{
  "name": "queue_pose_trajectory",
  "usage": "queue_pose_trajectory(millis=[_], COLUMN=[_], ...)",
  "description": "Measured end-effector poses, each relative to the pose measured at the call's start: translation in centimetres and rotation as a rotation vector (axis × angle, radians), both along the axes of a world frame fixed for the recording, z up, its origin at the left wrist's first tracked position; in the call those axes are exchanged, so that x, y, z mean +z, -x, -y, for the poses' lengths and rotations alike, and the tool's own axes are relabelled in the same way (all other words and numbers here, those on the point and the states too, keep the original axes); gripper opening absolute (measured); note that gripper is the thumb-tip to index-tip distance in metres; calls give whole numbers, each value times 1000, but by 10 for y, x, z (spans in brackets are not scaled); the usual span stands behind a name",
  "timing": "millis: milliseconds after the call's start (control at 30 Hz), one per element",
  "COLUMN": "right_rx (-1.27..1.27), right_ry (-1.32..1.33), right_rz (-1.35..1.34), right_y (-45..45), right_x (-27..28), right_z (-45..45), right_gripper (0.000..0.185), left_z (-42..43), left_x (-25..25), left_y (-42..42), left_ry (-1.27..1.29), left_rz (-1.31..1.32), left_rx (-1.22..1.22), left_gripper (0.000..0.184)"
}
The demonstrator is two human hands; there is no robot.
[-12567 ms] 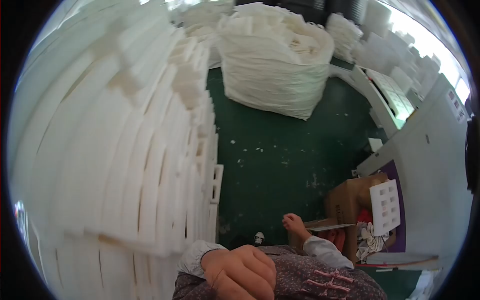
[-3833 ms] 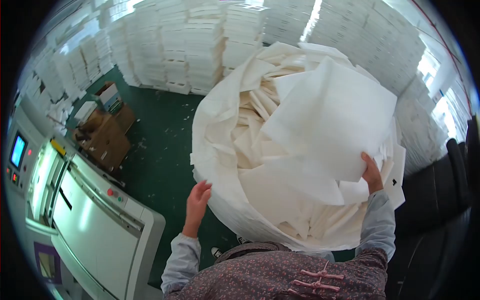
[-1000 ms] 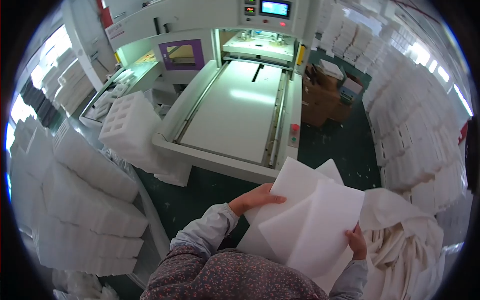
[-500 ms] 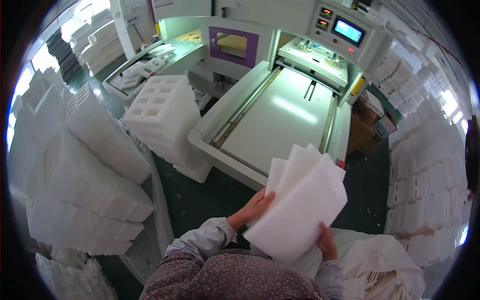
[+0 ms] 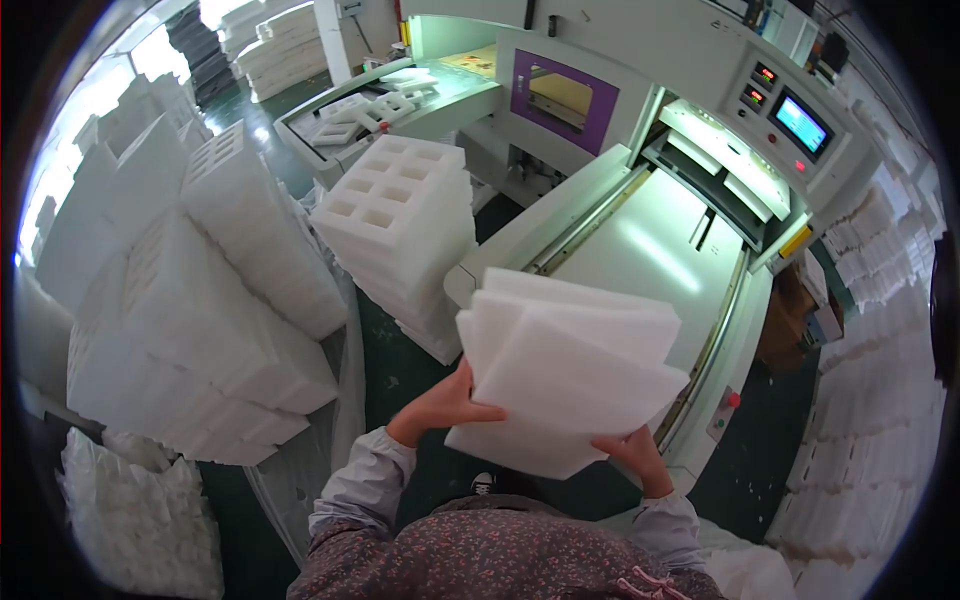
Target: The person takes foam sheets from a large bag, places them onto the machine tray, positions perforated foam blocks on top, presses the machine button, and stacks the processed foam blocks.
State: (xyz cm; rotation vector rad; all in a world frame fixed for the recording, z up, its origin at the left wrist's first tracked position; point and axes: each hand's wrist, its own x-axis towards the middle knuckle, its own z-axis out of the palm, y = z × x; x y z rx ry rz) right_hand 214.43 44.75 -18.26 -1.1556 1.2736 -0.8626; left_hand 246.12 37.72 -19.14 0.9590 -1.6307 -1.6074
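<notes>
A loose, uneven stack of white foam sheets (image 5: 565,385) is held up between my two hands, in front of the machine's flat white bed (image 5: 650,235). My left hand (image 5: 445,405) grips its left edge, thumb lying over the top sheet and fingers behind. At the lower right edge, my right hand (image 5: 635,455) holds the same sheets, its thumb on the front and its other fingers mostly hidden. The sheets are fanned, with several corners sticking out at the top and right. They cover the near end of the bed from view.
A tall pile of white foam blocks with square openings (image 5: 400,190) stands left of the bed. More foam stacks (image 5: 200,310) fill the left, others (image 5: 860,420) the right. The machine has a lit control screen (image 5: 803,125) and a red button (image 5: 733,400).
My hands have brought the sheets up and turned them, so the fan lies more level. The view has swung left. Inside the machine, the white plate now sits differently above the bed.
</notes>
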Motion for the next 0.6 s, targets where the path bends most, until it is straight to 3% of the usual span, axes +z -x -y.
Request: queue_pose_trajectory(millis=[67,133,267,400,500,600], right_rx=[92,109,51,178,203,225], right_ry=[72,114,172,188,195,377], right_rz=[24,98,315,226,214,156], right_y=[-9,-19,-38,-45,-50,-56], right_x=[2,-5,-30,-33,1,14], right_z=[21,38,59,86,128,165], right_gripper=[64,64,65,67,72,78], left_z=[8,7,-10,1,22,45], left_x=[16,23,3,-1,-4,-9], left_y=[-9,-9,-16,-27,-45,-60], left_ry=[15,-3,8,2,0,0], left_rz=[136,-133,-144,-169,-174,-146], left_rx=[52,217,429,474,525,561], left_gripper=[101,100,94,89,85,82])
